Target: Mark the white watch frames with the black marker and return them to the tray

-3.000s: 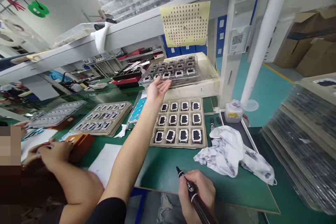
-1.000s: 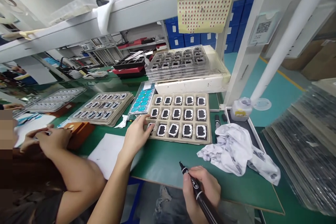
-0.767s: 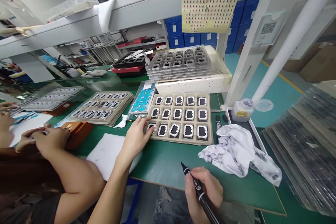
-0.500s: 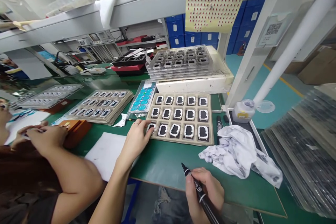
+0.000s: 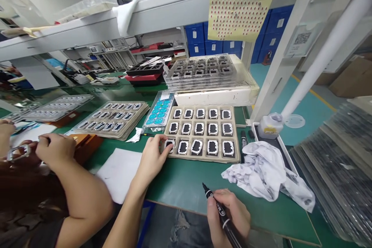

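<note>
A beige moulded tray (image 5: 203, 157) holds rows of small white rounded-square frames with black centres. At its front left pocket, my left hand (image 5: 154, 153) has thumb and fingers closed on the edges of one white frame (image 5: 169, 146), partly covering it. The other frames, such as a slightly turned one (image 5: 197, 147), lie in their pockets. Nearer my body, my right hand (image 5: 228, 215) grips a black marker pen (image 5: 223, 217). Its tip is bare and points up and to the left, above the green table (image 5: 180, 180) and apart from the tray.
A crumpled, stained white cloth (image 5: 263, 170) and another marker (image 5: 243, 138) lie right of the tray. Stacked clear trays (image 5: 202, 70) stand behind. On the left, a co-worker's hands (image 5: 55, 149) hold a white frame, near an orange box (image 5: 88, 147) and another tray stack (image 5: 113, 120).
My view has shifted slightly. My left hand stays at the front left pocket, and the marker remains in my right. The co-worker's hands have moved, showing a white frame.
</note>
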Tool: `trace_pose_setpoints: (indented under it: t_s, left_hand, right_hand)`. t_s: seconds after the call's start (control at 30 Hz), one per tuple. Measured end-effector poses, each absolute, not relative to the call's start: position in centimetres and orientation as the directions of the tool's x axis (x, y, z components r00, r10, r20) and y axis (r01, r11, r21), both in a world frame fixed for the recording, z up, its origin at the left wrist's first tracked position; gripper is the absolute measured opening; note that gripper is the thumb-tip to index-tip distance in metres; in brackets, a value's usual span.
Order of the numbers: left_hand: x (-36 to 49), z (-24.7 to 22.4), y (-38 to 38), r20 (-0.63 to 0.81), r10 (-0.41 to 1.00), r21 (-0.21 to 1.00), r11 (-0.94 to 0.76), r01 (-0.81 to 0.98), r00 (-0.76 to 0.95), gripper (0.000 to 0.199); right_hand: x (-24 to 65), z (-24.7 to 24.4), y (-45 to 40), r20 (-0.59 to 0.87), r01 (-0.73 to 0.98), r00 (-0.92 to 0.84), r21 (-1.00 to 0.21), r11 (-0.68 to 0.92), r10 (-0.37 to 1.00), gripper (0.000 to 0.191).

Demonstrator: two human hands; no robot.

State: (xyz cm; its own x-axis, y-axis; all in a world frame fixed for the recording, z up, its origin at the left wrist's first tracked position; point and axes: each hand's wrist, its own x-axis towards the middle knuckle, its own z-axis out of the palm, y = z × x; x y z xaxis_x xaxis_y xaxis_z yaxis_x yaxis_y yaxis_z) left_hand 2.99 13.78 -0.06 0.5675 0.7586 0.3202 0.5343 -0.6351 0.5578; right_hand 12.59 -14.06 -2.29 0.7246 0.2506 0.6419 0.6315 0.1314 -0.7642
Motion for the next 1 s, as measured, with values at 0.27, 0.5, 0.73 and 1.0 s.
trace_pose_setpoints:
  t_s: [0.27,0.5,0.73,1.0]
  left_hand:
    - [2.8,0.1,10.2,0.352,0.816,0.71,-0.553,0.437,0.459,0.032]
    - [3.1,0.3,5.8,0.069,0.747,0.894,-0.34,0.291,0.661,0.036]
    - [5.0,0.7,6.1,0.035,0.656,0.903,-0.344,0.257,0.754,0.034]
    - [5.0,0.4,6.0,-0.019,0.646,0.968,-0.179,0.176,0.763,0.047]
  right_hand:
    - [12.5,-2.5,-14.3,0.635,0.628,0.725,-0.768,0.122,0.265,0.01]
    - [12.4,-2.8,-14.3,0.639,0.641,0.722,-0.762,0.094,0.265,0.01]
    - [12.8,-2.3,-14.4,0.633,0.621,0.709,-0.769,0.149,0.311,0.013]
    - [12.9,-2.2,-14.3,0.637,0.62,0.706,-0.767,0.166,0.31,0.013]
